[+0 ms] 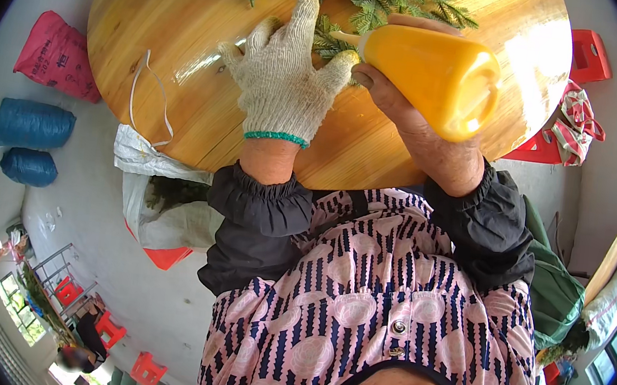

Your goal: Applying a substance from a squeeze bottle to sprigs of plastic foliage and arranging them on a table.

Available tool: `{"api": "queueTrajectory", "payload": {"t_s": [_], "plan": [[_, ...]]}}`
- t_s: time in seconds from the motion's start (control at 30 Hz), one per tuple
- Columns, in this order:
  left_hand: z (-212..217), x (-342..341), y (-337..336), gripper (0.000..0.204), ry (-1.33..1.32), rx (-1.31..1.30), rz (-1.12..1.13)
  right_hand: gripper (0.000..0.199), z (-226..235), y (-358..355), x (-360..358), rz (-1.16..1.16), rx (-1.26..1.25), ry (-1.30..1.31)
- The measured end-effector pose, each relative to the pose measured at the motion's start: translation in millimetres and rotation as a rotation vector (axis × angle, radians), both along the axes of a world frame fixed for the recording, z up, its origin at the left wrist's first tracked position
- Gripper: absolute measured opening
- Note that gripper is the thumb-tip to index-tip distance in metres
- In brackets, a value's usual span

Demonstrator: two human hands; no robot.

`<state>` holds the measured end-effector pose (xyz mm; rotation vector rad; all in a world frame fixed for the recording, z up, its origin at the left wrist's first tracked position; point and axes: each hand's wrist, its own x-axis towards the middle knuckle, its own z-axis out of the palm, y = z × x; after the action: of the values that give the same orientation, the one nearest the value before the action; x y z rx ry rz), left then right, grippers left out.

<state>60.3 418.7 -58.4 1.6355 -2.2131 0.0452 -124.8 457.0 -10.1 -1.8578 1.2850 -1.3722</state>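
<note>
Wood grain runs across the glossy round table (169, 20), where an evergreen branch (377, 0) with short, bristly green needles lies toward the far side. Coarse off-white knit, edged in teal at the cuff, covers the left hand (283, 77). Smooth, shiny yellow plastic forms the tapered bottle (433, 78), which ends in a thin pale nozzle (346, 38).

The left hand is back up, its fingers spread, with 1 reaching up to the branch and the thumb near the nozzle. The bare right hand (400, 112) is wrapped around the bottle, tilting it so the nozzle points left at the needles.

2 black sleeves (258, 202) cross the table's curved near edge. Bare wood extends left of the glove to a thin white loop (164, 95).
</note>
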Motion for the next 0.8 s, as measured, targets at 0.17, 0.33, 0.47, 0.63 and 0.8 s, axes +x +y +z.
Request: {"api": "queueTrajectory", "payload": {"t_s": [0.17, 0.33, 0.47, 0.63, 0.8], "plan": [[1, -3, 1, 0.086, -0.021, 0.009, 0.007, 0.038, -13, -3, -2, -0.017, -0.172, 0.134], [3, -1, 0, 0.088, -0.019, 0.025, -0.001, 0.043, -16, 2, -10, 0.004, -0.328, 0.251], [2, 0, 1, 0.087, -0.019, 0.013, -0.013, 0.039, -11, 8, -13, -0.002, -0.271, 0.258], [8, 1, 1, 0.087, -0.031, 0.034, -0.033, 0.035, 8, 18, -11, -0.063, 0.031, 0.153], [8, 4, 0, 0.088, -0.025, 0.048, -0.039, 0.031, 13, 21, -14, -0.086, 0.005, 0.199]]}}
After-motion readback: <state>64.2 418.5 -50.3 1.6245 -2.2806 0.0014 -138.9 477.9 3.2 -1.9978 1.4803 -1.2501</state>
